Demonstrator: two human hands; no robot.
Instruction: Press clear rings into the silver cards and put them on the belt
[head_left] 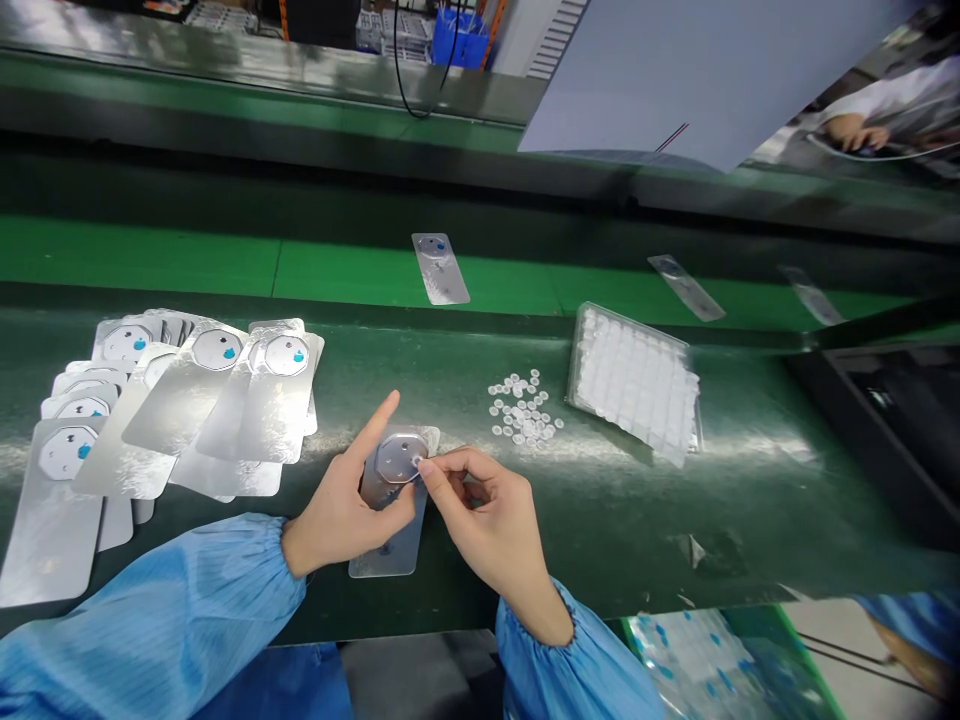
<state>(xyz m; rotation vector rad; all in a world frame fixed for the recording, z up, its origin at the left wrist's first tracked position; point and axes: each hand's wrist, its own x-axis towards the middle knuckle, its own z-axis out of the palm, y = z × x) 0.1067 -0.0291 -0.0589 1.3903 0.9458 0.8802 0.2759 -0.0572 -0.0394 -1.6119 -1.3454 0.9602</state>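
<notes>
A silvery phone back panel [400, 556] with a round camera plate [397, 457] lies on the green bench in front of me. My left hand [349, 515] holds it at the left side, index finger stretched out past the panel and thumb lying across it; the other fingers are hidden. With thumb and fingertip, my right hand [480, 500] pinches a small clear disc [417, 461] at the right side of the camera plate. Beyond my right hand, several loose clear discs [529, 425] are scattered on the bench.
Overlapping panels [247, 420] with white round films and blue tabs cover the left. A clear tray [634, 375] stands right of the discs. Panels, including one [441, 270], lie on the green strip behind. A dark box edges the right; another person's hand [855, 132] shows far right.
</notes>
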